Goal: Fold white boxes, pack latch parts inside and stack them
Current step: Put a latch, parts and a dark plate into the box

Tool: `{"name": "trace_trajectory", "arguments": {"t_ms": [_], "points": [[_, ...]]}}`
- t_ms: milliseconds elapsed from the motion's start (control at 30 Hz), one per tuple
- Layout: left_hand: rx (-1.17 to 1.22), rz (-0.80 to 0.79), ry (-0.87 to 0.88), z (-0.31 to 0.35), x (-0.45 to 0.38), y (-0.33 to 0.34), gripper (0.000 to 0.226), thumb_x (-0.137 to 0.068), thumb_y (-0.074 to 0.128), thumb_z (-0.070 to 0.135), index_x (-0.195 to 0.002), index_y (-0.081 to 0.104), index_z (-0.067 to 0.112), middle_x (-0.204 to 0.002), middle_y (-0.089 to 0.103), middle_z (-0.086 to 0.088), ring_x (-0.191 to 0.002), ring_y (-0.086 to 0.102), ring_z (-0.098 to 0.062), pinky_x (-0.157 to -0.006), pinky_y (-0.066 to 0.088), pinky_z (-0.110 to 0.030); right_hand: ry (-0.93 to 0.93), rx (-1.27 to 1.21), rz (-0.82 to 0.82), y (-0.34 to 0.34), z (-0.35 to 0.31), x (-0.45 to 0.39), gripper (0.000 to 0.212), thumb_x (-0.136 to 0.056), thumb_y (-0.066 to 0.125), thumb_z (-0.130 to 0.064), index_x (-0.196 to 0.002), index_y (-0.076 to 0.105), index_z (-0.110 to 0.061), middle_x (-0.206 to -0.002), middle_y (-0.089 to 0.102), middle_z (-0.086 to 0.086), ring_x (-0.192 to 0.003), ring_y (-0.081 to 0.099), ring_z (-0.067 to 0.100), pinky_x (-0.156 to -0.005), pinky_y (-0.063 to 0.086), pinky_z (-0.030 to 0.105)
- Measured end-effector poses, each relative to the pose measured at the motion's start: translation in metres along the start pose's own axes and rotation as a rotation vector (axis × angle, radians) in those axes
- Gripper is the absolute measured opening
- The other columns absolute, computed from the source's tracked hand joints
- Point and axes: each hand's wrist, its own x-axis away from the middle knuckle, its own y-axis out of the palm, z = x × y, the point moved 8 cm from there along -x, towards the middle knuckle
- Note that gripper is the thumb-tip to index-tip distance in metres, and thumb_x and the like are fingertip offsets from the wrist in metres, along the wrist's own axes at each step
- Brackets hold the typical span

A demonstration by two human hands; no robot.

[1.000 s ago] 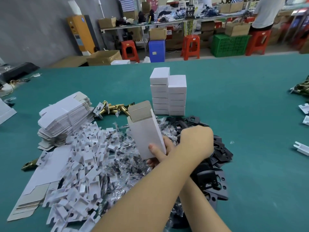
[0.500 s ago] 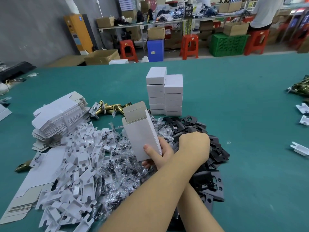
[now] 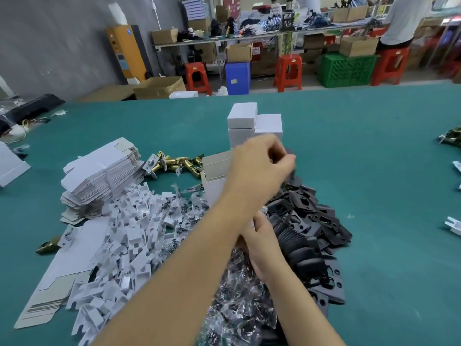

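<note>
Left hand [image 3: 259, 163] has lifted off the black plates [image 3: 306, 221] toward the open box.

Nearest us, our right hand [image 3: 262, 240] grips the base of the white box [image 3: 215, 188], upright at frame centre with its flap open. A second ago our left hand sat on the plates. Now it is up by the box mouth, fingers curled on a blurred dark part [image 3: 290, 153], so we judge packing is beginning. Beyond it on the surface [image 3: 374, 171] stands the finished stack [image 3: 243, 116].
</note>
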Motion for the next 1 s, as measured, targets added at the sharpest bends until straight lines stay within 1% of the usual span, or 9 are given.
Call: {"name": "trace_trajectory", "arguments": {"t_ms": [67, 133, 200, 367, 533, 700, 800, 867, 1000], "points": [[-0.036, 0.032, 0.058, 0.005, -0.002, -0.034, 0.016, -0.086, 0.076, 0.018, -0.093, 0.068, 0.03, -0.072, 0.067, 0.015, -0.063, 0.057, 0.001, -0.061, 0.046, -0.011, -0.007, 0.001, 0.002, 0.001, -0.003, 0.002, 0.027, -0.092, 0.073, -0.029, -0.116, 0.066, -0.019, -0.098, 0.074, 0.014, -0.069, 0.07, 0.029, -0.063, 0.059, 0.034], [-0.109, 0.06, 0.055, -0.003, -0.007, -0.064, 0.04, -0.088, 0.073, 0.015, -0.119, 0.065, 0.039, -0.083, 0.066, 0.016, -0.063, 0.057, 0.002, -0.063, 0.047, -0.011, 0.005, -0.034, -0.002, 0.002, -0.006, 0.003, 0.038, -0.087, 0.075, -0.033, -0.12, 0.065, -0.02, -0.096, 0.076, 0.006, -0.067, 0.068, 0.025, -0.062, 0.058, 0.032], [-0.15, 0.106, -0.016, -0.02, -0.01, -0.09, 0.047, -0.088, 0.07, 0.011, -0.127, 0.065, 0.038, -0.08, 0.06, 0.016, -0.057, 0.056, 0.0, -0.06, 0.048, -0.013, 0.008, -0.045, -0.008, 0.002, -0.006, 0.005, 0.041, -0.085, 0.075, -0.034, -0.123, 0.064, -0.021, -0.096, 0.076, 0.004, -0.066, 0.067, 0.024, -0.061, 0.058, 0.031], [0.059, 0.055, -0.281, -0.071, -0.002, -0.114, 0.027, -0.091, 0.057, -0.007, -0.104, 0.075, 0.009, -0.06, 0.059, -0.003, -0.044, 0.06, -0.014, -0.048, 0.055, -0.024, 0.005, -0.051, -0.01, 0.006, -0.009, 0.007, 0.039, -0.086, 0.074, -0.033, -0.122, 0.065, -0.023, -0.098, 0.075, 0.005, -0.064, 0.066, 0.023, -0.058, 0.057, 0.029], [0.205, -0.035, -0.342, -0.086, 0.008, -0.111, 0.013, -0.096, 0.065, -0.002, -0.094, 0.076, 0.004, -0.089, 0.076, -0.018, -0.07, 0.077, -0.023, -0.065, 0.062, -0.024, 0.0, -0.08, -0.031, 0.006, -0.008, 0.007, 0.036, -0.086, 0.075, -0.032, -0.12, 0.067, -0.025, -0.098, 0.075, 0.005, -0.063, 0.065, 0.022, -0.057, 0.058, 0.026], [-0.185, -0.046, -0.225, -0.081, 0.003, -0.117, 0.032, -0.102, 0.055, 0.01, -0.097, 0.077, 0.033, -0.083, 0.074, 0.011, -0.063, 0.073, -0.009, -0.062, 0.058, -0.026, -0.001, -0.09, -0.028, 0.006, -0.007, 0.007, 0.038, -0.085, 0.076, -0.032, -0.121, 0.067, -0.025, -0.101, 0.074, 0.008, -0.064, 0.065, 0.023, -0.058, 0.058, 0.027], [-0.324, -0.12, -0.149, -0.076, 0.001, -0.114, 0.046, -0.096, 0.049, -0.001, -0.119, 0.075, 0.029, -0.086, 0.064, 0.024, -0.071, 0.068, -0.009, -0.062, 0.051, -0.021, -0.004, -0.093, -0.037, 0.006, -0.007, 0.007, 0.034, -0.086, 0.077, -0.033, -0.118, 0.07, -0.029, -0.101, 0.074, 0.007, -0.064, 0.065, 0.023, -0.058, 0.058, 0.027], [-0.366, -0.164, -0.107, -0.074, 0.001, -0.111, 0.045, -0.095, 0.052, -0.001, -0.122, 0.074, 0.028, -0.088, 0.066, 0.025, -0.071, 0.067, -0.001, -0.069, 0.052, -0.024, -0.006, -0.094, -0.046, 0.007, -0.007, 0.007, 0.034, -0.084, 0.078, -0.036, -0.116, 0.071, -0.032, -0.101, 0.074, 0.006, -0.065, 0.066, 0.022, -0.059, 0.058, 0.027], [-0.303, -0.134, -0.069, -0.074, 0.001, -0.112, 0.027, -0.098, 0.064, 0.011, -0.103, 0.078, 0.034, -0.072, 0.071, 0.021, -0.064, 0.062, 0.007, -0.056, 0.041, -0.009, -0.004, -0.093, -0.056, 0.008, -0.008, 0.007, 0.036, -0.081, 0.08, -0.041, -0.114, 0.071, -0.033, -0.101, 0.074, 0.006, -0.066, 0.065, 0.022, -0.059, 0.058, 0.027]]}}
